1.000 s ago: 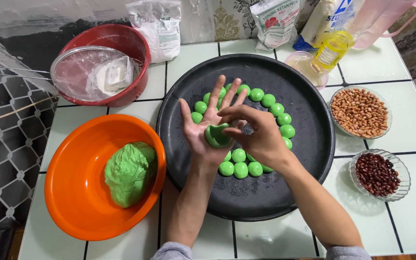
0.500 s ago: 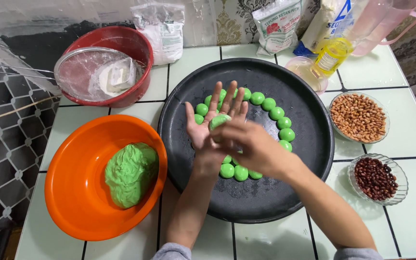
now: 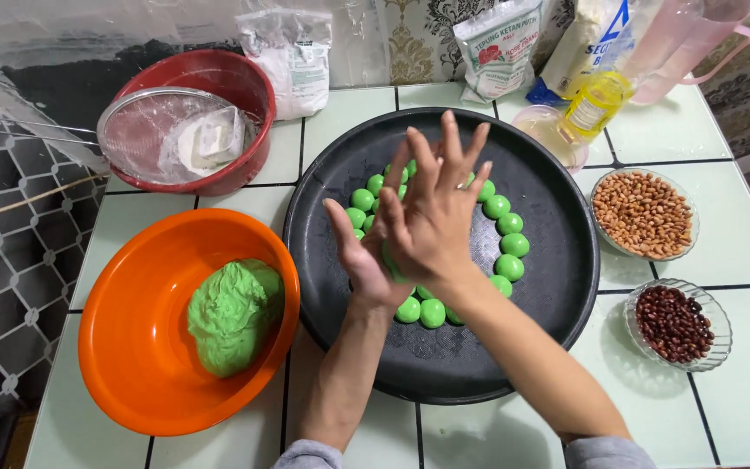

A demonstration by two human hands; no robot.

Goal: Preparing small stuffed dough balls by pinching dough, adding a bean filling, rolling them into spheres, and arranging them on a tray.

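My right hand (image 3: pixel 431 217) lies palm-down across my left hand (image 3: pixel 356 259), fingers of both spread, above a round black tray (image 3: pixel 444 365). A piece of green dough (image 3: pixel 390 259) is pressed between the two palms, with only a sliver showing. Several small green dough balls (image 3: pixel 511 244) form a ring on the tray, partly hidden under my hands. To the left, an orange bowl (image 3: pixel 132 347) holds a large lump of green dough (image 3: pixel 232 314).
At the back left, a red bowl (image 3: pixel 249 87) holds a round sieve (image 3: pixel 167 139). On the right stand glass dishes of peanuts (image 3: pixel 642 213) and dark red beans (image 3: pixel 674 323). Flour bags (image 3: pixel 496 48), an oil bottle (image 3: pixel 592 104) and a pink jug (image 3: pixel 696 43) line the back. Wire mesh (image 3: pixel 10 260) borders the left.
My right hand has slid forward over the left palm, rolling the dough piece; its fingers now point away and cover the dough that showed earlier.
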